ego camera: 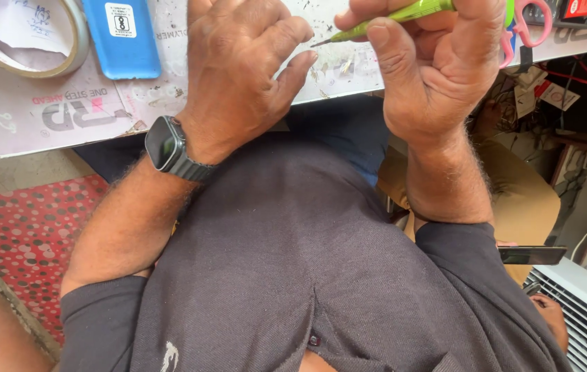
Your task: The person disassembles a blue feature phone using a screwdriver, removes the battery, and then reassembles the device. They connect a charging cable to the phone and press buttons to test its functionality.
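Note:
My right hand (pixel 438 69) is closed around a slim green pointed tool (pixel 404 14), whose dark tip points left toward my left hand's fingertips. My left hand (pixel 238 62) shows its back to the camera over the edge of the white worktop (pixel 32 117). Its fingers are curled in, and anything inside them is hidden. A dark smartwatch (pixel 166 143) is on my left wrist. My dark grey shirt fills the lower part of the view.
A blue phone case (pixel 121 34) and a roll of tape (pixel 66 55) lie on the worktop at the left. Pink-handled scissors (pixel 531 24) sit at the top right. Below are a red dotted mat (pixel 25 227), a dark phone (pixel 531 255) and a white grille (pixel 583 310).

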